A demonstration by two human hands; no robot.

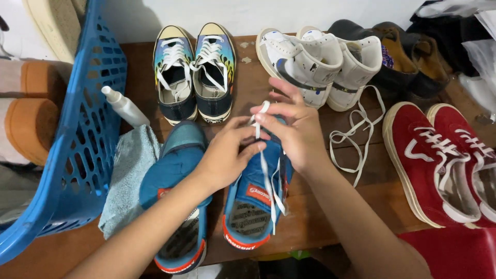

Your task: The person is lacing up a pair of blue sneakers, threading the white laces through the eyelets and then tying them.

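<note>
Two blue sneakers with orange heel trim lie on the wooden table, one on the left (175, 170) and one on the right (253, 201). My left hand (225, 157) and my right hand (292, 126) meet above the right blue sneaker. Both pinch a white shoelace (266, 175) that hangs down over that shoe's opening. The lace's top end sticks up between my fingertips. The toe of the right blue sneaker is hidden behind my hands.
A blue plastic basket (77, 139) stands at the left, with a white spray bottle (124, 107) and a grey cloth (126, 175) beside it. Behind are rainbow-patterned sneakers (194, 72), white high-tops (320, 64), a loose white lace (356, 137), brown shoes (408, 54); red sneakers (444, 155) at right.
</note>
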